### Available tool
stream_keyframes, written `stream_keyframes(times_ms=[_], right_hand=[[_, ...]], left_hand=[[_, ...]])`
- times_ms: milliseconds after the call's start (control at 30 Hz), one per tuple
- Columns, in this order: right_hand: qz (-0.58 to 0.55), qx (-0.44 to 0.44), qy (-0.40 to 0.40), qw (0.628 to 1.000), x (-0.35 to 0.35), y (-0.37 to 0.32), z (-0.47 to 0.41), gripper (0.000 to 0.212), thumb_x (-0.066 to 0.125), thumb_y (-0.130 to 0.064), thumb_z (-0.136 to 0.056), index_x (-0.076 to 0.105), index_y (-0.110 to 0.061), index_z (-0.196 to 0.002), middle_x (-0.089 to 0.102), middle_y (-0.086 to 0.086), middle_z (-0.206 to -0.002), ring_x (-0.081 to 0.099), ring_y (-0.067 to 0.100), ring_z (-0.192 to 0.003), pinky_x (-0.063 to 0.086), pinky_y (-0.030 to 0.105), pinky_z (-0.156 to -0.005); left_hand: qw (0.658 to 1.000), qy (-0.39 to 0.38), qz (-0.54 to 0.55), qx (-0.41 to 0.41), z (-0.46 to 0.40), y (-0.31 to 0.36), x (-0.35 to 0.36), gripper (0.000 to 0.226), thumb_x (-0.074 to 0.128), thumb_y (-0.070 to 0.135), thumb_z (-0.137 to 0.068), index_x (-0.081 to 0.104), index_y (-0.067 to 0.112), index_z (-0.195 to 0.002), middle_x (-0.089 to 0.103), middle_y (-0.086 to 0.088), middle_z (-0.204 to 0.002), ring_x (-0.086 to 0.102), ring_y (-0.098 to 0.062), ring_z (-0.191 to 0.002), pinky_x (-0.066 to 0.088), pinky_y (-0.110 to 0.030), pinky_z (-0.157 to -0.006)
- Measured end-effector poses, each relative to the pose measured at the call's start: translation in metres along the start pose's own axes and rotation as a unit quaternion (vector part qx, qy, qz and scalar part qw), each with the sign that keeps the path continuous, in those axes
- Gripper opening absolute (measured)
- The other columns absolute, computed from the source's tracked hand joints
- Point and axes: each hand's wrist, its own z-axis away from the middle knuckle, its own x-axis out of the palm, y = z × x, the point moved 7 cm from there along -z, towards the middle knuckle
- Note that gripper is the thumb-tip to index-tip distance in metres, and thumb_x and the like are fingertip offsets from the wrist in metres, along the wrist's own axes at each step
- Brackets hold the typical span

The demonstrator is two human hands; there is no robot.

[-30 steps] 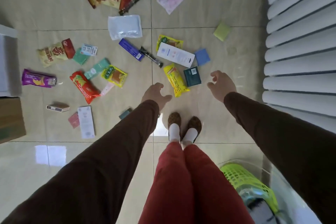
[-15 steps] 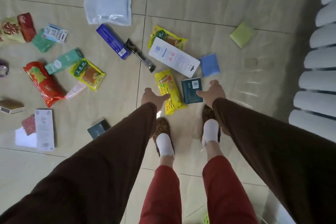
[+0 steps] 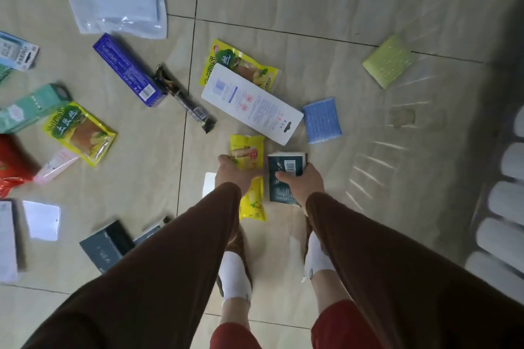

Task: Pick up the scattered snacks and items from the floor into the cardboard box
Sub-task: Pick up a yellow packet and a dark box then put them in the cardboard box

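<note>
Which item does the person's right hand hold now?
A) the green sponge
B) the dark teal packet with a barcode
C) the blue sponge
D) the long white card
B: the right hand has thumb and fingers curled round the dark teal packet, while the blue sponge lies apart on the floor.

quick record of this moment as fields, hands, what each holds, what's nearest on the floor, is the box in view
left hand: left hand grips the yellow snack pack
right hand: right hand grips the dark teal packet, thumb on top
nearest on floor: white card and blue sponge, just beyond the hands
also on floor: green sponge, blue box
cardboard box: not in view
</note>
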Motion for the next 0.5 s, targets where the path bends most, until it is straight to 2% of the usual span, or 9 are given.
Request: stream_keyframes(times_ms=[100,200,267,300,367,400,467,500], right_hand=[[-0.047,-0.040,0.027,0.998,-0.040,-0.007,0.009,0.070,0.081,-0.063,-0.048,0.064,-0.021,-0.102,0.070,0.005,-0.103,0.070,0.026,-0.095,0.061,0.047,-0.085],[-0.137,-0.070,0.037,0.987,-0.081,-0.047,0.020,0.063,0.088,-0.042,-0.061,0.061,-0.023,-0.114,0.071,0.004,-0.110,0.073,0.022,-0.097,0.062,0.043,-0.084],[-0.136,-0.087,0.023,0.987,-0.096,-0.066,0.009,0.054,0.088,-0.032,-0.068,0.061,-0.021,-0.114,0.072,0.004,-0.108,0.073,0.023,-0.097,0.061,0.045,-0.086],[-0.119,-0.098,0.033,0.987,-0.102,-0.073,0.000,0.053,0.089,-0.036,-0.065,0.063,-0.020,-0.109,0.072,0.005,-0.106,0.073,0.024,-0.096,0.061,0.048,-0.087],[-0.060,-0.127,0.062,0.988,-0.107,-0.084,-0.017,0.064,0.085,-0.051,-0.057,0.068,-0.018,-0.109,0.068,0.000,-0.110,0.068,0.026,-0.107,0.056,0.049,-0.096],[-0.026,-0.131,0.070,0.989,-0.107,-0.089,-0.022,0.078,0.082,-0.058,-0.056,0.067,-0.015,-0.119,0.061,-0.002,-0.119,0.060,0.027,-0.120,0.049,0.048,-0.105],[-0.004,-0.126,0.066,0.990,-0.101,-0.090,-0.038,0.101,0.078,-0.065,-0.053,0.057,-0.014,-0.137,0.048,0.001,-0.140,0.046,0.027,-0.135,0.038,0.045,-0.116],[-0.009,-0.132,0.057,0.990,-0.097,-0.091,-0.044,0.100,0.079,-0.066,-0.051,0.059,-0.015,-0.135,0.047,0.005,-0.142,0.050,0.027,-0.132,0.041,0.045,-0.114]], left_hand=[[0.988,0.046,-0.100,0.106,0.009,0.031,-0.027,0.066,0.085,0.046,-0.066,0.054,0.011,-0.113,0.062,-0.009,-0.106,0.058,-0.032,-0.104,0.049,-0.042,-0.085],[0.949,0.046,-0.201,0.240,0.005,0.083,-0.042,0.068,0.082,0.056,-0.064,0.059,0.013,-0.112,0.058,-0.008,-0.113,0.051,-0.031,-0.111,0.046,-0.044,-0.092],[0.901,0.059,-0.293,0.314,-0.005,0.121,-0.046,0.077,0.077,0.066,-0.064,0.061,0.015,-0.120,0.051,-0.006,-0.135,0.042,-0.030,-0.129,0.041,-0.045,-0.105],[0.870,0.061,-0.350,0.341,-0.011,0.137,-0.045,0.083,0.073,0.071,-0.064,0.063,0.016,-0.125,0.042,-0.003,-0.150,0.032,-0.029,-0.141,0.033,-0.045,-0.113],[0.810,0.049,-0.445,0.378,-0.026,0.158,-0.039,0.092,0.064,0.082,-0.061,0.063,0.020,-0.130,0.019,0.003,-0.165,0.010,-0.024,-0.153,0.014,-0.046,-0.123],[0.785,0.042,-0.481,0.389,-0.033,0.164,-0.036,0.096,0.060,0.085,-0.060,0.062,0.022,-0.132,0.012,0.003,-0.167,0.003,-0.022,-0.154,0.007,-0.046,-0.124],[0.748,0.028,-0.533,0.396,-0.044,0.167,-0.030,0.099,0.057,0.088,-0.059,0.056,0.028,-0.138,0.010,0.001,-0.168,0.002,-0.020,-0.155,0.000,-0.045,-0.124],[0.738,0.023,-0.546,0.397,-0.048,0.166,-0.027,0.098,0.057,0.087,-0.059,0.053,0.030,-0.140,0.014,0.001,-0.167,0.006,-0.020,-0.154,0.000,-0.046,-0.124]])
